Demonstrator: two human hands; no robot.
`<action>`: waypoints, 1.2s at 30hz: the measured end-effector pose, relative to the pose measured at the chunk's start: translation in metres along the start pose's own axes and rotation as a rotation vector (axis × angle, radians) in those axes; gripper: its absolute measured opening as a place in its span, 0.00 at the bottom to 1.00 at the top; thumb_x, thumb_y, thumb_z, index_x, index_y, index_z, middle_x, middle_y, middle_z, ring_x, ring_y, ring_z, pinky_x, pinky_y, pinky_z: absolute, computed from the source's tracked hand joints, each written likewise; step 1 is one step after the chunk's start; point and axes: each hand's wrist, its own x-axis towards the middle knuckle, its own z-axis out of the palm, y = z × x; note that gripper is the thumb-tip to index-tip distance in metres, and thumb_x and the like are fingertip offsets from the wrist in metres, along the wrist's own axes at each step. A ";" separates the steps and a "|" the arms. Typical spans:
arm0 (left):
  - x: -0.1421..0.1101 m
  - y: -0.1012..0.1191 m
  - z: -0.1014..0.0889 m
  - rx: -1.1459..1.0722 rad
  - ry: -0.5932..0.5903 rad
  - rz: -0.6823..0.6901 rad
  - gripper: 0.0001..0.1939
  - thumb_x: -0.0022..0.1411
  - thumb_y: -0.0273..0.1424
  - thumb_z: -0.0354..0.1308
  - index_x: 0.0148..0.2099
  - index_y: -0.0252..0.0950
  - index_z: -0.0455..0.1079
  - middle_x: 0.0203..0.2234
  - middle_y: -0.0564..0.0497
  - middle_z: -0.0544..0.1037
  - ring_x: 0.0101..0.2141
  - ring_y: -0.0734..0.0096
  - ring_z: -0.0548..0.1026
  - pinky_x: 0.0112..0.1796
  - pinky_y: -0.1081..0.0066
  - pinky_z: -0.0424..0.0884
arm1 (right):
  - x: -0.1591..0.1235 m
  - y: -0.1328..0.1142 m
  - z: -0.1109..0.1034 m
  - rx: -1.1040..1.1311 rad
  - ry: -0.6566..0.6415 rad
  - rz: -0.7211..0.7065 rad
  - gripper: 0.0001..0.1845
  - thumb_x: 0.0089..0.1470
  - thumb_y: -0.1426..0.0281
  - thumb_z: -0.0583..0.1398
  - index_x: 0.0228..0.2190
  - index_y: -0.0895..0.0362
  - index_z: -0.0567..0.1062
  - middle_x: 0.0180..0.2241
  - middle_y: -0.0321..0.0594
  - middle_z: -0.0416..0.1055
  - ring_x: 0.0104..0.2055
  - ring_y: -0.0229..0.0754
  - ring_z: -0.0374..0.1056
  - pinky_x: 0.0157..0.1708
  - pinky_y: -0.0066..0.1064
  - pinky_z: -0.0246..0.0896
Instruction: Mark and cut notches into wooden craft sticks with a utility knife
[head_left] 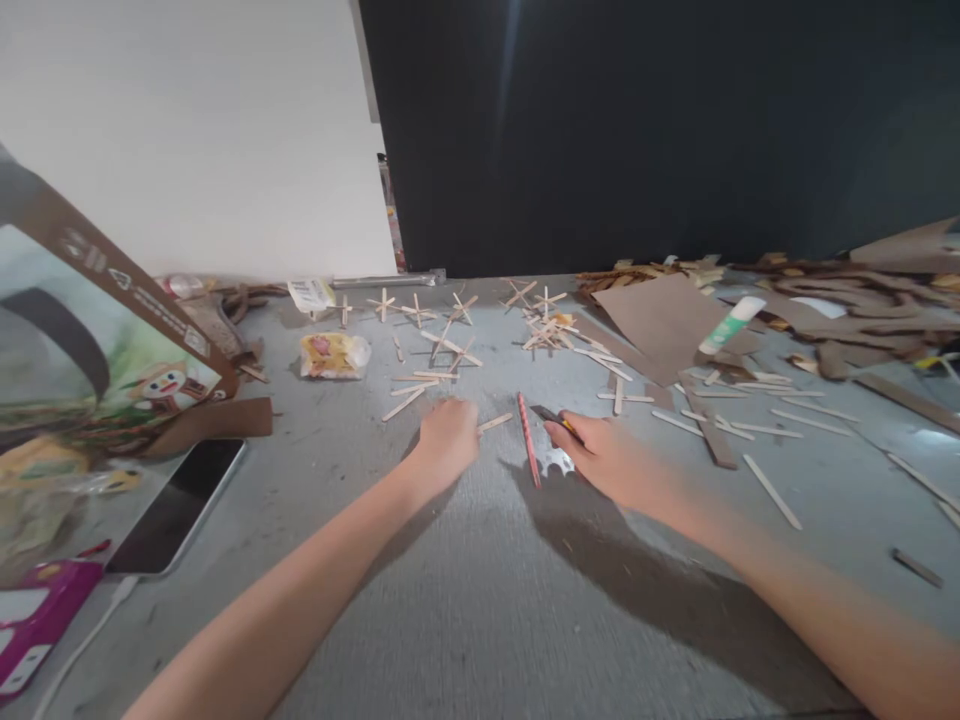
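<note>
My left hand (448, 440) is closed near the middle of the grey surface, slightly blurred. From its right side sticks out a short wooden craft stick (495, 423). My right hand (596, 455) is wrapped round a utility knife (568, 428), its dark blade end pointing left toward the stick. Between the hands lies a red striped pencil (528, 440). A pale piece with a scalloped edge (556, 462) rests partly under my right hand. Beyond my left hand are several loose craft sticks (409, 400) and crossed, star-like stick shapes (452, 345).
At left are a printed box (112, 330), a phone (180, 505), a purple device (49, 620) with a white cable and a yellow packet (334, 356). Brown cardboard (660, 320), a glue stick (731, 325) and scattered sticks lie right. A black panel (660, 130) stands behind.
</note>
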 end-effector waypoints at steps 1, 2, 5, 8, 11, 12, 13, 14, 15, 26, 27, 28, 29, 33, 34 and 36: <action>-0.001 0.001 0.000 0.001 0.003 0.006 0.09 0.60 0.22 0.61 0.28 0.37 0.69 0.30 0.41 0.78 0.38 0.52 0.78 0.38 0.62 0.68 | -0.002 0.000 0.001 0.050 -0.017 0.004 0.19 0.71 0.58 0.47 0.27 0.51 0.61 0.16 0.31 0.63 0.17 0.38 0.62 0.22 0.30 0.48; -0.002 0.002 0.002 0.007 0.006 0.013 0.08 0.60 0.21 0.60 0.29 0.37 0.69 0.31 0.41 0.78 0.37 0.53 0.78 0.37 0.63 0.68 | -0.004 0.000 0.002 0.112 -0.038 0.012 0.18 0.71 0.58 0.47 0.29 0.51 0.60 0.16 0.30 0.62 0.16 0.38 0.61 0.21 0.30 0.49; -0.009 0.006 0.011 -0.067 0.024 0.035 0.07 0.63 0.21 0.54 0.37 0.37 0.70 0.28 0.45 0.77 0.31 0.60 0.77 0.33 0.67 0.67 | -0.011 -0.002 0.007 0.343 -0.099 0.044 0.13 0.71 0.57 0.47 0.34 0.50 0.59 0.19 0.28 0.66 0.13 0.35 0.59 0.16 0.28 0.50; -0.020 0.010 0.027 -0.552 -0.016 0.077 0.09 0.71 0.30 0.47 0.45 0.38 0.68 0.24 0.51 0.78 0.23 0.66 0.74 0.29 0.69 0.68 | -0.015 -0.007 0.015 0.504 -0.116 0.040 0.13 0.70 0.57 0.47 0.35 0.50 0.58 0.21 0.28 0.67 0.12 0.34 0.59 0.12 0.26 0.49; -0.033 0.014 0.042 -0.842 0.065 0.162 0.11 0.72 0.37 0.48 0.50 0.38 0.67 0.28 0.51 0.81 0.25 0.69 0.76 0.32 0.69 0.71 | -0.017 -0.013 0.024 0.586 -0.102 0.013 0.13 0.70 0.57 0.47 0.35 0.50 0.59 0.20 0.27 0.65 0.11 0.33 0.58 0.11 0.24 0.49; -0.037 0.016 0.045 -0.884 0.089 0.179 0.13 0.72 0.39 0.49 0.51 0.38 0.66 0.28 0.51 0.81 0.26 0.69 0.77 0.33 0.69 0.72 | -0.017 -0.014 0.027 0.606 -0.094 0.009 0.13 0.70 0.57 0.47 0.35 0.50 0.59 0.20 0.27 0.65 0.11 0.32 0.58 0.11 0.24 0.49; -0.040 0.017 0.047 -0.923 0.098 0.192 0.14 0.72 0.41 0.49 0.51 0.38 0.66 0.29 0.51 0.82 0.27 0.68 0.78 0.33 0.68 0.73 | -0.017 -0.014 0.029 0.622 -0.089 0.003 0.13 0.70 0.57 0.47 0.35 0.50 0.59 0.20 0.26 0.65 0.11 0.32 0.58 0.11 0.24 0.49; -0.042 0.018 0.048 -0.945 0.109 0.197 0.14 0.72 0.42 0.50 0.51 0.38 0.66 0.28 0.51 0.82 0.27 0.68 0.78 0.34 0.68 0.74 | -0.018 -0.014 0.030 0.633 -0.084 -0.007 0.13 0.70 0.57 0.47 0.35 0.50 0.60 0.20 0.26 0.65 0.11 0.32 0.58 0.11 0.24 0.49; -0.043 0.019 0.048 -0.956 0.114 0.201 0.15 0.72 0.43 0.50 0.51 0.38 0.66 0.28 0.51 0.81 0.27 0.68 0.79 0.34 0.67 0.74 | -0.018 -0.014 0.031 0.637 -0.083 -0.024 0.13 0.70 0.57 0.47 0.36 0.50 0.60 0.20 0.26 0.65 0.11 0.32 0.58 0.11 0.24 0.50; -0.049 0.020 0.045 -0.870 0.158 0.257 0.11 0.73 0.40 0.51 0.49 0.38 0.64 0.25 0.53 0.82 0.28 0.67 0.81 0.34 0.68 0.75 | -0.023 -0.015 0.032 0.576 -0.069 -0.114 0.12 0.71 0.60 0.48 0.34 0.51 0.61 0.20 0.27 0.66 0.12 0.33 0.59 0.14 0.25 0.53; -0.049 0.020 0.045 -0.858 0.160 0.262 0.11 0.73 0.40 0.51 0.49 0.38 0.64 0.26 0.53 0.82 0.28 0.67 0.81 0.34 0.68 0.74 | -0.023 -0.015 0.032 0.571 -0.070 -0.114 0.12 0.71 0.60 0.48 0.35 0.51 0.61 0.20 0.27 0.66 0.13 0.33 0.59 0.15 0.25 0.53; -0.049 0.020 0.046 -0.849 0.161 0.265 0.10 0.73 0.39 0.51 0.49 0.38 0.64 0.26 0.53 0.82 0.28 0.68 0.81 0.34 0.68 0.74 | -0.023 -0.015 0.032 0.567 -0.070 -0.111 0.12 0.71 0.60 0.48 0.34 0.51 0.61 0.20 0.27 0.66 0.13 0.33 0.59 0.15 0.26 0.53; -0.049 0.020 0.046 -0.843 0.161 0.268 0.10 0.74 0.39 0.51 0.49 0.38 0.64 0.27 0.53 0.83 0.28 0.68 0.81 0.34 0.68 0.74 | -0.023 -0.015 0.032 0.563 -0.068 -0.109 0.12 0.71 0.61 0.48 0.34 0.51 0.61 0.20 0.27 0.65 0.13 0.33 0.59 0.15 0.26 0.53; -0.049 0.020 0.045 -0.829 0.165 0.269 0.10 0.73 0.38 0.51 0.49 0.38 0.65 0.26 0.53 0.83 0.28 0.68 0.82 0.34 0.69 0.74 | -0.022 -0.015 0.033 0.545 -0.059 -0.116 0.12 0.70 0.61 0.48 0.34 0.51 0.62 0.19 0.28 0.66 0.14 0.33 0.60 0.16 0.26 0.53; -0.049 0.020 0.045 -0.826 0.168 0.267 0.10 0.73 0.38 0.51 0.49 0.38 0.65 0.26 0.53 0.82 0.28 0.68 0.82 0.33 0.69 0.74 | -0.022 -0.015 0.033 0.540 -0.056 -0.117 0.12 0.70 0.61 0.48 0.34 0.51 0.62 0.19 0.28 0.66 0.14 0.33 0.60 0.16 0.26 0.53; -0.049 0.021 0.045 -0.818 0.175 0.260 0.10 0.73 0.39 0.51 0.49 0.38 0.65 0.26 0.53 0.82 0.27 0.68 0.81 0.32 0.69 0.73 | -0.022 -0.015 0.034 0.534 -0.055 -0.115 0.12 0.70 0.62 0.48 0.34 0.51 0.62 0.19 0.28 0.66 0.14 0.34 0.60 0.16 0.26 0.53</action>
